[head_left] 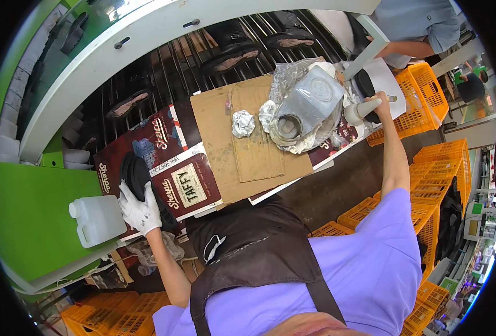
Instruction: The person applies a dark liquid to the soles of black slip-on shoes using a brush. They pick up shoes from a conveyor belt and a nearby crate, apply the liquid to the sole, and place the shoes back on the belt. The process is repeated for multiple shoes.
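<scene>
The gloved left hand closes around a black sole at the bench's left end, over dark red printed boxes with a pale label panel. The right hand grips a grey tool, probably a glue brush. More soles lie on the conveyor, so work looks mid-run. A white jug stands left; a grey can sits on brown cardboard.
</scene>
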Tool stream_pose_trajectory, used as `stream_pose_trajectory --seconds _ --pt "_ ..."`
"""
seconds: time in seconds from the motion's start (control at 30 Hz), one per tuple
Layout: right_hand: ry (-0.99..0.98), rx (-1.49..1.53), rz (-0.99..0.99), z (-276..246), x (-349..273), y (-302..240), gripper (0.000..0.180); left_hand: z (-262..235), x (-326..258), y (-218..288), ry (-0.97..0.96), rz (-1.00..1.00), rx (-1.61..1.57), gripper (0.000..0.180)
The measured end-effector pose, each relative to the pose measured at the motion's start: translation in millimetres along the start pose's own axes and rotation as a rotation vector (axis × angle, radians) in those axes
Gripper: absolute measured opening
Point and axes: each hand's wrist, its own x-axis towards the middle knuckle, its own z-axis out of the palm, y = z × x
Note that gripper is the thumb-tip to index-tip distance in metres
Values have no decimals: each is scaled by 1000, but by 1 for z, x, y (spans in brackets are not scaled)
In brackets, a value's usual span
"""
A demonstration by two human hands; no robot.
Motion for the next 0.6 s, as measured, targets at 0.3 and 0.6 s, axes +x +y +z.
stream_pose_trajectory --seconds 0.3,0.6 --pt "268 241 142 -77 -33 12 57 0 0 -2 32 -10 -47 73" --pt "200 624 -304 -140 -202 -134 41 -60 -4 52 102 379 -689 59"
